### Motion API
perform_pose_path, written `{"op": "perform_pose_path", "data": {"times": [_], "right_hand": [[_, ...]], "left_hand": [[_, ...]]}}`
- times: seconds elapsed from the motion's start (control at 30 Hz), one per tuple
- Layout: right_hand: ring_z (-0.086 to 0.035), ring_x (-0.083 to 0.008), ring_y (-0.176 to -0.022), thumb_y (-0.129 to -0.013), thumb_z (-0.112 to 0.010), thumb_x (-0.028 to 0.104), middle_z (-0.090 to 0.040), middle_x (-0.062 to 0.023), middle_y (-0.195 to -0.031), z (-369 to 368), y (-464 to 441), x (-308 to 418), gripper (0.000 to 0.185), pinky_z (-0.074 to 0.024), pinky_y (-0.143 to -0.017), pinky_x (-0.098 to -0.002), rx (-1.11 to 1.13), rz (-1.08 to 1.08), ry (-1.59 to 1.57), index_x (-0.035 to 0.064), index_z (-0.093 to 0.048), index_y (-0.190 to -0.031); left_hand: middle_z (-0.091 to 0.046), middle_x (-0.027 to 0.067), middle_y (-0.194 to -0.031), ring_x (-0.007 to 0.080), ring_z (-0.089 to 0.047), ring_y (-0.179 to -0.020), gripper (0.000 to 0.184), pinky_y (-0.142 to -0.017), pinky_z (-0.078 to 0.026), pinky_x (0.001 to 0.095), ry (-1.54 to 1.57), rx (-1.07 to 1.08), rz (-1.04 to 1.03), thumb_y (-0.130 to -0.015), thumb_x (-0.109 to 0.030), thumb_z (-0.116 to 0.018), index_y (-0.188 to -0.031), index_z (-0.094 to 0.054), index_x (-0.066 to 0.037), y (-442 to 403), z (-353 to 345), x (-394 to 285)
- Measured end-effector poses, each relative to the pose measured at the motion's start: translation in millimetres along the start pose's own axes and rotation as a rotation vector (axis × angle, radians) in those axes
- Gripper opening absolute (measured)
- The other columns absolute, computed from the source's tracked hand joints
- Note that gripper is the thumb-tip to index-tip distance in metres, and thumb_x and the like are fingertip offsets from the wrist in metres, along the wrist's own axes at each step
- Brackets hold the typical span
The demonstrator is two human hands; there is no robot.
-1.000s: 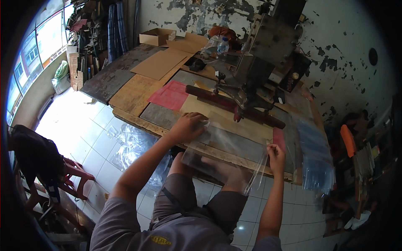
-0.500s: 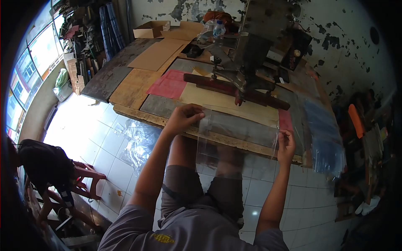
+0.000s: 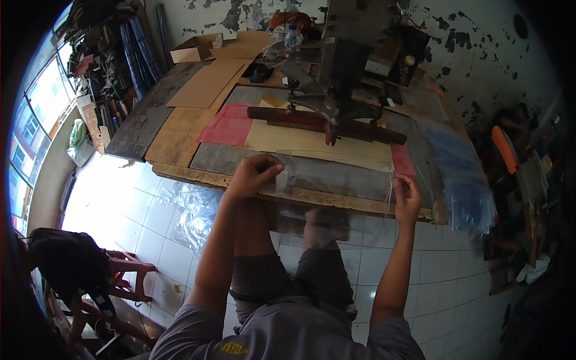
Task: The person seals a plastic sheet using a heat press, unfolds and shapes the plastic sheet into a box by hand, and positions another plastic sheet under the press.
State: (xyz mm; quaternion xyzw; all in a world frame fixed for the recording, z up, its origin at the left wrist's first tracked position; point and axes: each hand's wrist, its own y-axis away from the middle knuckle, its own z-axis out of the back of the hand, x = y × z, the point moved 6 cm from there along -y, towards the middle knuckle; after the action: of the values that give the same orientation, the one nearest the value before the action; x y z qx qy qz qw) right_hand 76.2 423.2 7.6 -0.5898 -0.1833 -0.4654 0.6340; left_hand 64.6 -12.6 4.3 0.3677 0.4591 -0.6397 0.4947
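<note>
A clear plastic sheet [image 3: 336,210] hangs between my hands at the bench's front edge, its lower part over my legs. My left hand [image 3: 255,175] pinches its upper left corner between thumb and fingers. At the right side, my right hand [image 3: 407,195] grips the sheet's edge with the fingertips. Just beyond lies a cream sheet [image 3: 312,144] with pink sheets [image 3: 225,124] at its ends, on a grey plate [image 3: 216,157]. Over them stands a machine head with a long dark red bar [image 3: 267,116]. Whether the clear sheet has several layers, I cannot tell.
A stack of bluish clear plastic sheets [image 3: 465,180] overhangs the bench's right end. Cardboard [image 3: 207,84], an open box [image 3: 195,49] and a bottle [image 3: 292,39] are at the back. Crumpled plastic [image 3: 192,213] lies on the floor; a red stool [image 3: 135,273] stands at left.
My view has shifted slightly, so the bench sits a little further left. Both hands still hold the clear sheet, and its lower edge hangs slightly differently.
</note>
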Motion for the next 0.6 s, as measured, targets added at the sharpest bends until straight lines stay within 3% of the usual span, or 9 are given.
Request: {"op": "perform_pose_path", "data": {"times": [0.17,0.47,0.6], "right_hand": [[-0.059,-0.0079,-0.089,-0.101,-0.074,0.02,-0.062,-0.0004,-0.103,1.0,0.8,1.7,0.022,-0.0481,-0.079,-0.0232,0.017,-0.042,0.028,0.0034,-0.072,-0.116],[-0.06,-0.0068,-0.095,-0.1,-0.075,0.016,-0.063,-0.0018,-0.115,-9.6,-9.1,3.3,0.045,-0.0486,-0.083,-0.0221,0.175,-0.162,-0.351,-0.0001,-0.062,-0.14],[-0.06,-0.0085,-0.099,-0.101,-0.073,0.016,-0.063,-0.0025,-0.119,-23.6,-30.4,11.6,0.044,-0.0497,-0.086,-0.025,0.154,-0.079,-0.286,0.001,-0.062,-0.141]], "left_hand": [[-0.076,0.004,-0.094,0.0087,-0.067,-0.089,0.026,-0.083,-0.053,0.0277,0.083,-0.027,-0.006,-0.099,-0.023,-0.077,-0.105,-0.075,0.002,-1.5,-0.2,7.5],[-0.069,-0.0025,-0.09,0.0053,-0.059,-0.082,0.022,-0.077,-0.047,0.0246,0.209,-0.049,-0.037,-0.102,-0.022,-0.072,-0.107,-0.068,-0.001,-10.8,0.3,4.0],[-0.065,-0.0053,-0.089,0.0033,-0.053,-0.077,0.018,-0.073,-0.044,0.0234,0.304,-0.117,-0.074,-0.104,-0.021,-0.07,-0.109,-0.066,-0.004,-31.3,8.8,-2.2]]}}
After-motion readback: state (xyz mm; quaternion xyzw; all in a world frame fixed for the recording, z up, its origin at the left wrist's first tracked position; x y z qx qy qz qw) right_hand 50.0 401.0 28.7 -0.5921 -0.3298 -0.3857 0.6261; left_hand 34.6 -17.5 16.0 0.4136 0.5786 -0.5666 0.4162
